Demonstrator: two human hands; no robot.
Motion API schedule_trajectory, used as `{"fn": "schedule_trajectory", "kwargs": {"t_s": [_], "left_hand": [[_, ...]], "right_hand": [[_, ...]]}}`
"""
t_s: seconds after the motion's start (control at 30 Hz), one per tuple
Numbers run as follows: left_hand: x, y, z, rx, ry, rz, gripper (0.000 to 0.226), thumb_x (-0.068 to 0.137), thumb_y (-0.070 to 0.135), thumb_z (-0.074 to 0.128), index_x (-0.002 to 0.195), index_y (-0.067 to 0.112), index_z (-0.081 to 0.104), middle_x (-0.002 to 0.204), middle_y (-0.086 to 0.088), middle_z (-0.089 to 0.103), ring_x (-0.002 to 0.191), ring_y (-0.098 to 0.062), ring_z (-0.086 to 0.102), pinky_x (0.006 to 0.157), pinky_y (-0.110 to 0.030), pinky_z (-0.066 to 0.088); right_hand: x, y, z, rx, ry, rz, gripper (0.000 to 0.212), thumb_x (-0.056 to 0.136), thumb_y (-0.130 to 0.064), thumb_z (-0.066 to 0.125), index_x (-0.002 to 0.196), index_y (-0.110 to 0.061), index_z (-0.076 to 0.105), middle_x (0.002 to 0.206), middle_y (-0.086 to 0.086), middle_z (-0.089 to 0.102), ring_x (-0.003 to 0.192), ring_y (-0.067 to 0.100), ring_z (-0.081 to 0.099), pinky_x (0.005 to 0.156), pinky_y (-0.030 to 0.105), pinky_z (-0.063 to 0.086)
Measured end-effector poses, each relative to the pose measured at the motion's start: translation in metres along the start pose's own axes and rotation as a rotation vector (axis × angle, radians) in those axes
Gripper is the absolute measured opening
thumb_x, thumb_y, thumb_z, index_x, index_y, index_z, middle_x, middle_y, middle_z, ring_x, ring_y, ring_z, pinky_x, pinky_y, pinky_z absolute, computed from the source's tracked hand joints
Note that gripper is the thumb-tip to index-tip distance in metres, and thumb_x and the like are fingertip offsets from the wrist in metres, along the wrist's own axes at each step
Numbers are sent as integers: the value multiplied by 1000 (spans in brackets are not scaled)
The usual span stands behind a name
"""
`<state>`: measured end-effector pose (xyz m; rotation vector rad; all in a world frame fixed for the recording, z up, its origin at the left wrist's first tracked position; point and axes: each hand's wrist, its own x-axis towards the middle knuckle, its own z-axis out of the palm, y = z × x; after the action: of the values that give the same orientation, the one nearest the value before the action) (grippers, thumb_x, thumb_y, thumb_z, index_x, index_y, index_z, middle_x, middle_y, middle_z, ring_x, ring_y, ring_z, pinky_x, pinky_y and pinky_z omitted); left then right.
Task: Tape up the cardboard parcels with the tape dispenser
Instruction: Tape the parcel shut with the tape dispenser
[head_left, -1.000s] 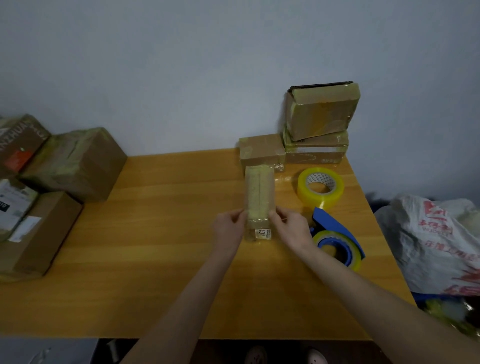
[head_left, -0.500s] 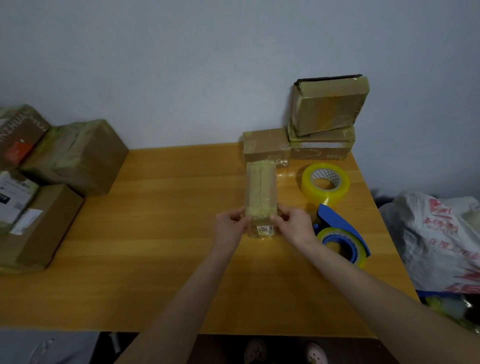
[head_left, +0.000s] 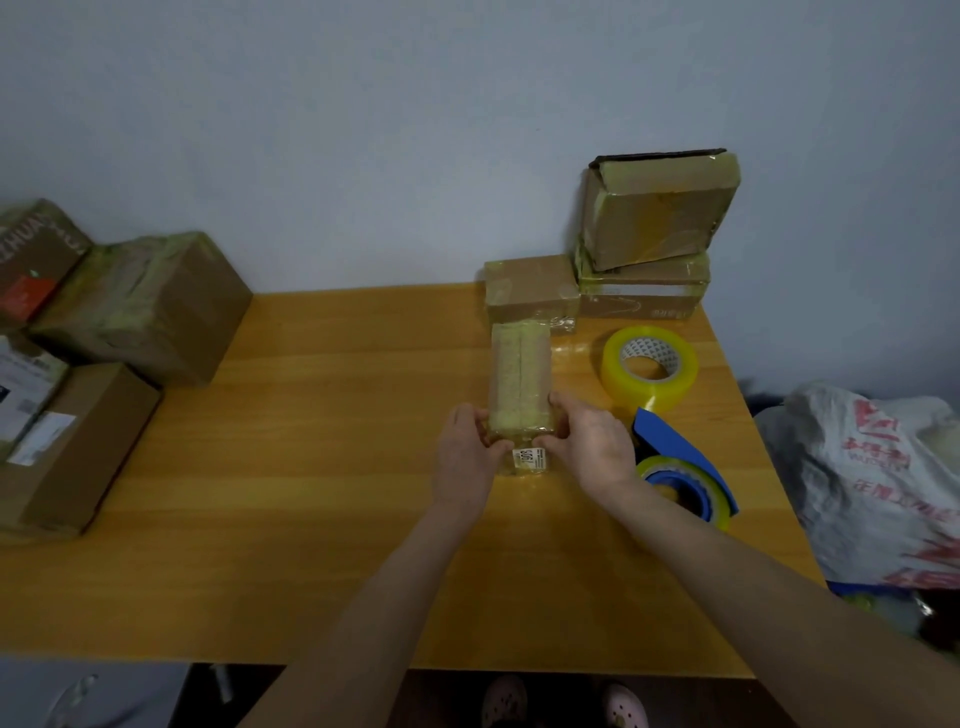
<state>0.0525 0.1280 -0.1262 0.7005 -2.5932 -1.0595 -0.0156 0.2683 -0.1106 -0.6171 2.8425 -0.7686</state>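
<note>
A narrow cardboard parcel (head_left: 519, 376) wrapped in yellowish tape lies on the wooden table (head_left: 322, 467), its long side pointing away from me. A white label is on its near end. My left hand (head_left: 464, 457) grips the parcel's near left corner. My right hand (head_left: 592, 446) grips the near right corner, fingers curled over the end. The blue tape dispenser (head_left: 680, 470) with a yellow roll lies on the table just right of my right wrist, untouched.
A loose yellow tape roll (head_left: 649, 366) stands beyond the dispenser. Three taped parcels (head_left: 644, 244) are stacked at the table's back right against the wall. Several larger boxes (head_left: 140, 306) crowd the left edge. A white plastic bag (head_left: 878, 483) sits off the right side.
Both hands have stayed on the parcel's near end, fingers shifting slightly over it. The parcel has hardly moved; the camera has tilted a little.
</note>
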Motion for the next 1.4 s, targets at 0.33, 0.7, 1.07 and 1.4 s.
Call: {"fn": "schedule_trajectory", "kwargs": {"t_s": [0.33, 0.7, 1.07, 1.4], "left_hand": [[3, -7, 5, -121, -88, 20, 26, 81, 5, 70, 102, 9, 55, 92, -2, 67, 89, -24, 66, 73, -39, 56], [12, 10, -14, 119, -220, 89, 45, 92, 33, 58, 132, 15, 53, 88, 1, 66, 83, -5, 60, 72, -17, 45], [46, 30, -26, 772, -317, 279, 82, 84, 28, 65, 148, 23, 15, 150, -5, 27, 134, -27, 30, 109, -40, 32], [11, 40, -20, 192, -70, -8, 62, 96, 13, 50, 150, 14, 21, 158, -15, 5, 144, -32, 17, 112, -37, 27]], "right_hand": [[7, -6, -4, -62, -74, 17, 59, 82, -41, 72, 126, -15, 42, 101, 9, 70, 89, 28, 67, 72, 40, 55], [8, -2, -7, -36, -133, 10, 53, 88, -33, 68, 129, -19, 37, 97, 6, 68, 84, 24, 66, 72, 40, 57], [0, 10, -37, -86, -22, -122, 28, 85, -43, 67, 106, -29, 54, 109, -6, 56, 99, 15, 55, 78, 30, 51], [35, 26, -45, 54, -247, 74, 95, 73, -57, 75, 150, -26, 29, 142, 4, 49, 126, 25, 48, 93, 36, 46]]}}
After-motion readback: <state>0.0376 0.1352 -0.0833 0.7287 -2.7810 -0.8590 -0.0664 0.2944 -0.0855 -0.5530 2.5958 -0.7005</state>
